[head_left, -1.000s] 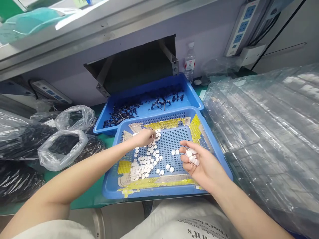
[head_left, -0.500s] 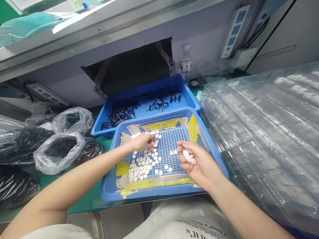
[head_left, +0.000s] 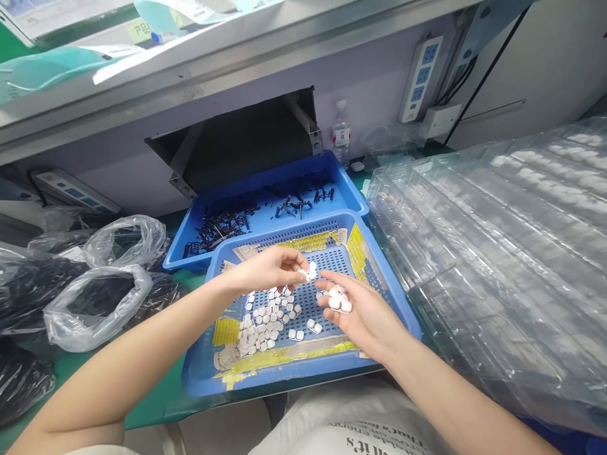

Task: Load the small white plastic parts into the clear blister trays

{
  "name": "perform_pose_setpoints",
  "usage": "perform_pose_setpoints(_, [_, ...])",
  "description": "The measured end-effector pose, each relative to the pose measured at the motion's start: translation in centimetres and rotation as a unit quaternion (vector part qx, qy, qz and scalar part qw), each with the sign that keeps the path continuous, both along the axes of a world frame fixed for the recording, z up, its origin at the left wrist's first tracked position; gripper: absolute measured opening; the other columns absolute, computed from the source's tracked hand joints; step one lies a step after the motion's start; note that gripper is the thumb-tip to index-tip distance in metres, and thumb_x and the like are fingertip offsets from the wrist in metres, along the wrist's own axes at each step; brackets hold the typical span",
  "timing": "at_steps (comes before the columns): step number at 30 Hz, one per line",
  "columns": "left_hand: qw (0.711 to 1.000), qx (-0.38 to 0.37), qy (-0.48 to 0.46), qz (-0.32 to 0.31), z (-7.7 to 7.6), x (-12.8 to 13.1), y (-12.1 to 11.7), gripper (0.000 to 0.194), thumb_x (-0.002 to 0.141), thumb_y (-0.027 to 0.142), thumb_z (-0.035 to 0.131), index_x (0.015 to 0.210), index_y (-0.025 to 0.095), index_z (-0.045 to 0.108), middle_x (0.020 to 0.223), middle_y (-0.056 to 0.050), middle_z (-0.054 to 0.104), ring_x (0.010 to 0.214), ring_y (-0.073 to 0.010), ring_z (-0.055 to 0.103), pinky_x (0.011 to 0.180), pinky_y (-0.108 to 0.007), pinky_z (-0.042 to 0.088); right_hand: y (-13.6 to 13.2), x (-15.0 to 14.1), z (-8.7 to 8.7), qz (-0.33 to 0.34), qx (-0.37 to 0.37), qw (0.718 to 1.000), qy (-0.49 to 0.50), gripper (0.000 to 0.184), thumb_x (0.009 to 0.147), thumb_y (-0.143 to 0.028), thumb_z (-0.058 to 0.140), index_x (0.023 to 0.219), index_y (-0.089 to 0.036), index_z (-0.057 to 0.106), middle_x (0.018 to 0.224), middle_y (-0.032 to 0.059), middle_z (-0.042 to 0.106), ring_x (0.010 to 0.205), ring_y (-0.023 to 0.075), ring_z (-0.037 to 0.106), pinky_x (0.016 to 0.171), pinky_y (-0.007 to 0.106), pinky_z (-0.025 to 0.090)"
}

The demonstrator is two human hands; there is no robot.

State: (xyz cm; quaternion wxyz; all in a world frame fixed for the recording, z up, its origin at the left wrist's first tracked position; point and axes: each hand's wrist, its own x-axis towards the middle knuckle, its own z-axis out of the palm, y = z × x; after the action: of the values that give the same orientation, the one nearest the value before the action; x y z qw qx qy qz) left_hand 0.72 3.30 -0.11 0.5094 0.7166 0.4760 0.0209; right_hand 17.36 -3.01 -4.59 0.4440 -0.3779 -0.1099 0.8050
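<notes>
Pinched in the fingers of my left hand (head_left: 277, 268) are a few small white square pieces (head_left: 309, 272), above the blue perforated basket (head_left: 199, 363). My right hand (head_left: 365, 313), palm up, cradles several more white pieces (head_left: 339, 299) on its curled fingers. The two hands are close together, fingertips almost meeting. Below them in the basket, a heap of loose white pieces (head_left: 260, 328) covers the left part, and a few paired ones (head_left: 313, 325) lie near the middle. My left hand and forearm hide some of the heap.
Behind the basket is a blue tray (head_left: 265, 221) with black parts (head_left: 220, 227). Plastic bags (head_left: 97, 309) of dark items stand at the left. Stacked clear plastic trays (head_left: 474, 253) fill the right. A water bottle (head_left: 341, 136) stands at the back, near a power strip (head_left: 421, 79).
My left hand has risen from the basket with white pieces and moved right, towards my right hand. My right hand still holds its pieces. The camera view has shifted slightly.
</notes>
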Motion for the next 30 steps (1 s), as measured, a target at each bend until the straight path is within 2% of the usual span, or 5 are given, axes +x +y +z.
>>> perform_pose_setpoints(4, [0.975,0.191,0.071,-0.087,0.8,1.8,-1.4,0.011,0.075,0.022,0.049,0.082,0.018,0.057,0.065,0.003,0.057,0.057,-0.0093,0.049,0.051,-0.019,0.035,-0.1,-0.1,0.0,0.016,0.025,0.999,0.033,0.016,0.076,-0.028,0.055,0.082,-0.014,0.058,0.076,0.0035,0.058,0.059,0.0098,0.056,0.05,0.02,0.045])
perform_pose_setpoints(6, [0.959,0.247,0.087,-0.106,1.0,2.3,-1.8,0.011,0.075,0.02,0.049,0.082,0.018,0.058,0.067,0.002,0.058,0.058,-0.0093,0.049,0.052,-0.02,0.035,-0.2,-0.1,0.1,0.014,0.044,0.998,0.033,0.016,0.076,-0.027,0.054,0.083,-0.013,0.058,0.077,0.0045,0.059,0.062,0.0102,0.056,0.052,0.021,0.045])
perform_pose_setpoints(16, [0.966,0.238,0.078,-0.058,1.8,1.0,-2.1,0.013,0.077,0.018,0.046,0.084,0.019,0.056,0.066,0.003,0.055,0.055,-0.0084,0.046,0.05,-0.019,0.034,-0.2,0.0,0.5,0.024,0.061,0.998,0.011,0.019,0.077,-0.024,0.054,0.092,-0.014,0.059,0.09,0.0079,0.061,0.071,0.0125,0.059,0.053,0.019,0.045])
perform_pose_setpoints(22, [0.975,0.211,0.056,-0.036,1.1,1.2,-2.3,0.016,0.078,0.025,0.051,0.093,0.02,0.053,0.064,0.004,0.05,0.055,-0.0091,0.045,0.05,-0.019,0.033,-0.2,-0.1,0.3,0.018,0.065,0.998,0.007,0.017,0.078,-0.023,0.053,0.091,-0.014,0.059,0.087,0.0075,0.061,0.073,0.0129,0.059,0.053,0.02,0.047])
perform_pose_setpoints(30, [0.962,0.262,0.054,-0.051,0.5,1.8,-2.7,0.007,0.077,0.018,0.054,0.085,0.019,0.053,0.063,0.005,0.05,0.056,-0.008,0.046,0.051,-0.018,0.032,-0.3,-0.1,0.4,0.033,0.062,0.997,0.02,0.014,0.075,-0.023,0.057,0.082,-0.012,0.061,0.081,0.0062,0.061,0.074,0.0122,0.058,0.065,0.024,0.051])
